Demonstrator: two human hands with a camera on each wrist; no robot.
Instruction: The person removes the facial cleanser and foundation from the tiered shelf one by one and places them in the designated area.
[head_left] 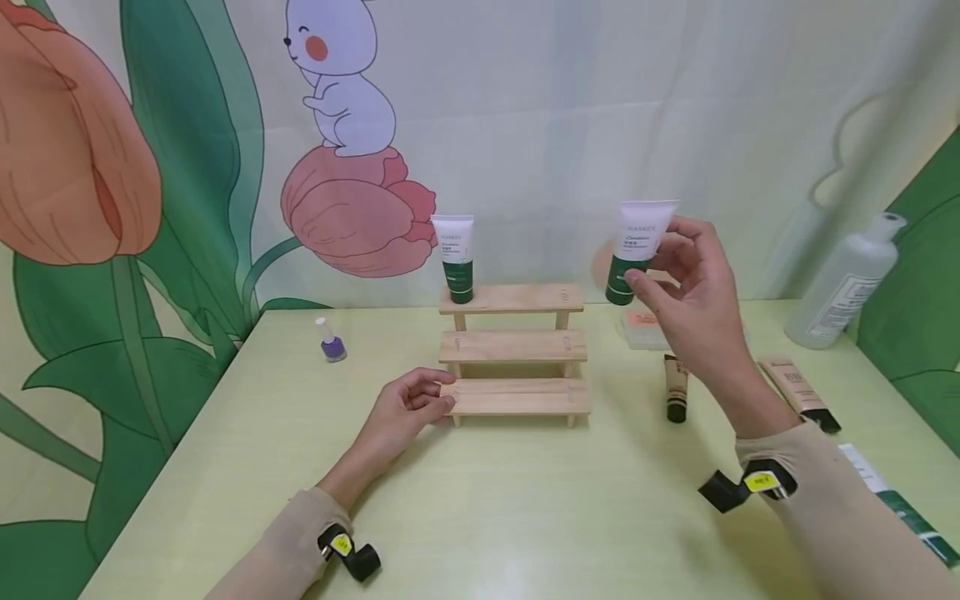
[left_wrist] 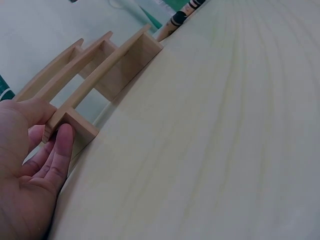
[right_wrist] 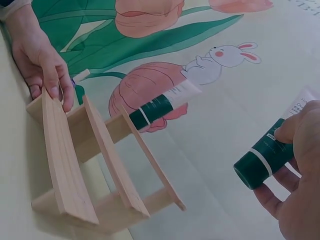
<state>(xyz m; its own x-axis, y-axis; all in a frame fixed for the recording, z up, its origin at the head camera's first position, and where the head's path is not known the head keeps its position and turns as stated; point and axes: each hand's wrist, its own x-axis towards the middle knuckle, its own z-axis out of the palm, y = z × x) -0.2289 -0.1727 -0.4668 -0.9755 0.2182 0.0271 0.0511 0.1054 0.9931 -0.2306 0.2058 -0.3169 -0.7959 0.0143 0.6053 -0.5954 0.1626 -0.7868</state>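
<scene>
A three-tier wooden stand (head_left: 513,346) is set on the table, its steps rising toward the back. My left hand (head_left: 401,415) pinches the left end of its lowest step, thumb on one side and fingers beneath in the left wrist view. On the top step's left end a green-and-white squeeze tube (head_left: 457,260) stands cap down. My right hand (head_left: 693,292) holds a matching squeeze tube (head_left: 637,250) between thumb and fingers, cap downward. That tube is in the air, right of the top step; the right wrist view shows its green cap end (right_wrist: 252,167) facing the stand.
Purple nail polish (head_left: 332,342) stands to the left. On the right are a small dark-capped tube (head_left: 677,390), a beige BB tube (head_left: 798,392), a translucent case (head_left: 642,332), a tall clear bottle (head_left: 843,283) and another green-and-white item (head_left: 911,521). A printed curtain (head_left: 517,150) hangs behind.
</scene>
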